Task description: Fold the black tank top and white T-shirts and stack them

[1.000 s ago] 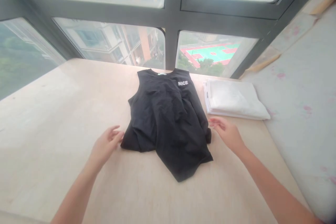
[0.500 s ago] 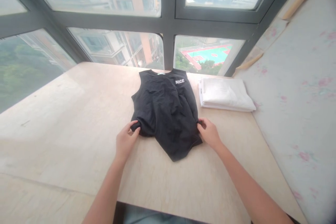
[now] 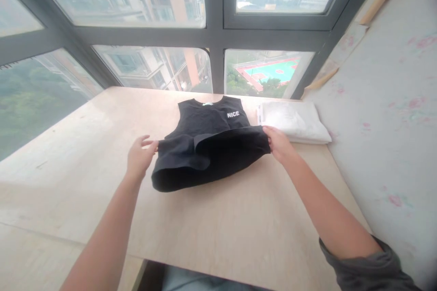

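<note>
A black sleeveless shirt (image 3: 208, 120) with "NICE" in white on its chest lies on the pale wooden tabletop (image 3: 211, 232), its neckline toward the window. Its lower part is lifted, and the hem gapes toward me so that the dark inside shows. My left hand (image 3: 141, 157) pinches the left side near the hem between thumb and fingers. On the opposite side, my right hand (image 3: 278, 143) is closed on the cloth near the hem, close to the folded white cloth.
A folded white cloth (image 3: 290, 120) lies at the back right. Grey window frames (image 3: 215, 36) rise along the back edge. On the right stands a wall with flowered paper (image 3: 392, 145). The tabletop's front edge is close to my body.
Both hands have risen and moved apart, the left outward to the left. The shirt's lower part has come up off the tabletop, spread wide, and its hem has opened.
</note>
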A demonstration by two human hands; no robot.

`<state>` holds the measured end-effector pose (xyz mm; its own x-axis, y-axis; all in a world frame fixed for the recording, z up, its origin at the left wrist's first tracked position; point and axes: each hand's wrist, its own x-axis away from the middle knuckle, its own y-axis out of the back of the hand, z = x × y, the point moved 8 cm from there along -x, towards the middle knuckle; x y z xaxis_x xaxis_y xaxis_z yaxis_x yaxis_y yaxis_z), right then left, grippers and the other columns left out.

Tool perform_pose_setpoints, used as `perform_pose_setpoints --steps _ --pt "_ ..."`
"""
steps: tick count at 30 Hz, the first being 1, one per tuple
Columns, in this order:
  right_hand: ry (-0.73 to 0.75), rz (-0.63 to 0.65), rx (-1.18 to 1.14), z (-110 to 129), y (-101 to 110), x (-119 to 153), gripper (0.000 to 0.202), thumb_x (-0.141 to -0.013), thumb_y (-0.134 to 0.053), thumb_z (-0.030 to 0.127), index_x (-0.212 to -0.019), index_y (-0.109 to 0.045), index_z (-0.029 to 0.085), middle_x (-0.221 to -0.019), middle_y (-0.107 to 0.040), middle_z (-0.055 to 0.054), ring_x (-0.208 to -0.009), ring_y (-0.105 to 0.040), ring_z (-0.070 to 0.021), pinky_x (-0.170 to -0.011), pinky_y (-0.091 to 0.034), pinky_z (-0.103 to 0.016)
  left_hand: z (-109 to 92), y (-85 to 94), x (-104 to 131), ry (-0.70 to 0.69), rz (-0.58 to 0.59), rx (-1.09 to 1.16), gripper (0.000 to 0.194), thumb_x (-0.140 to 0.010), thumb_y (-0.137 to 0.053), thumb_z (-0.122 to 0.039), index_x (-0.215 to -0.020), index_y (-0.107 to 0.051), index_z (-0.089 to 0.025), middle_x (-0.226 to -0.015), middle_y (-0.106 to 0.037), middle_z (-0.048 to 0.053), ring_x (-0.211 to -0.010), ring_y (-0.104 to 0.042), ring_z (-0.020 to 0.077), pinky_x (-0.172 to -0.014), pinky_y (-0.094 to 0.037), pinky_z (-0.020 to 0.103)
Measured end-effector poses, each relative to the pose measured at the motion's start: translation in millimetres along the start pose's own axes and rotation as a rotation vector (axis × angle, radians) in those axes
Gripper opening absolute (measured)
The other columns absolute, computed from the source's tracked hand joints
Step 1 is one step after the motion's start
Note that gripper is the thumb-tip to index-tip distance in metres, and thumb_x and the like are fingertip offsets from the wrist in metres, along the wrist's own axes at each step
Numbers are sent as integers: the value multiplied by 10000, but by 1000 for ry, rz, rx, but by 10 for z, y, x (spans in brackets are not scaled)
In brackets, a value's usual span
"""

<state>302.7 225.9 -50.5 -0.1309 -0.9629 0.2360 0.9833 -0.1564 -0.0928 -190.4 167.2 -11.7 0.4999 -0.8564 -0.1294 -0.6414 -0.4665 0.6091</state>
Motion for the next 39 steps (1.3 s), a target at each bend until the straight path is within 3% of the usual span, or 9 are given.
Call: perform_pose_setpoints --steps 5,8,11,16,21,26,31,36,39 --pt "28 -63 216 -665 100 185 450 -814 -599 547 -1091 -625 193 -877 -701 -50 -725 -657 -184 -605 -525 -289 0 -278 638 -225 -67 -218 471 -866 -539 -447 -1213 -598 -135 -1176 -625 156 -964 -657 247 -818 -572 390" --pt "233 -63 418 -750 173 376 464 -858 -575 535 -1160 -626 187 -965 -712 -82 -853 -674 -223 -732 -552 -345 62 -465 1095 -308 46 -207 391 -914 -506 -452 -1172 -610 -177 -1101 -636 121 -986 -642 251 -883 -554 412" --pt "442 -63 584 -691 140 571 435 -893 -567 475 -1227 -603 200 -1080 -693 -111 -940 -667 -245 -828 -554 -394 122 -563 1331 -331 132 -193 330 -933 -519 -443 -1157 -606 -218 -1118 -656 100 -1041 -636 253 -954 -521 424" --pt "777 -130 792 -499 2 799 497 -889 -607 403 -1350 -533 232 -1273 -580 -160 -1133 -585 -304 -914 -538 -486 -39 -591 1381 -448 67 -304 441 -878 -620 -482 -1229 -593 -216 -1187 -633 133 -1108 -602 305 -989 -479 472" --pt "940 -145 908 -432 -63 908 264 -874 -661 356 -1117 -676 253 -1192 -627 -123 -1121 -578 -307 -978 -495 -502 -272 -727 1507 -583 23 -478 403 -928 -561 -351 -1312 -592 -231 -1259 -609 155 -1165 -575 330 -1019 -437 503" --pt "900 -11 1020 -544 -172 858 231 -908 -600 275 -1117 -693 240 -1069 -696 -98 -1024 -612 -283 -935 -494 -470 -351 -846 1611 -636 28 -468 324 -947 -495 -235 -1215 -676 -263 -1166 -684 124 -1092 -622 291 -976 -463 486" --pt "875 -59 966 -539 -131 823 197 -916 -509 169 -929 -693 237 -916 -703 -71 -916 -617 -257 -865 -504 -416 -380 -985 1627 -673 159 -472 288 -966 -482 -274 -1166 -690 -268 -1096 -730 92 -1004 -670 266 -967 -449 480" --pt "854 -145 833 -458 -19 840 165 -896 -488 181 -862 -642 233 -847 -667 -68 -852 -617 -235 -793 -519 -371 -384 -1021 1501 -590 106 -626 362 -972 -467 -424 -1212 -659 -232 -1119 -693 128 -960 -670 298 -847 -476 427" --pt "792 -210 760 -427 65 826 144 -874 -487 200 -842 -624 227 -808 -648 -59 -785 -617 -220 -728 -520 -355 -430 -1088 1436 -570 109 -760 390 -995 -397 -410 -1215 -646 -205 -1088 -676 133 -896 -671 281 -800 -474 407"
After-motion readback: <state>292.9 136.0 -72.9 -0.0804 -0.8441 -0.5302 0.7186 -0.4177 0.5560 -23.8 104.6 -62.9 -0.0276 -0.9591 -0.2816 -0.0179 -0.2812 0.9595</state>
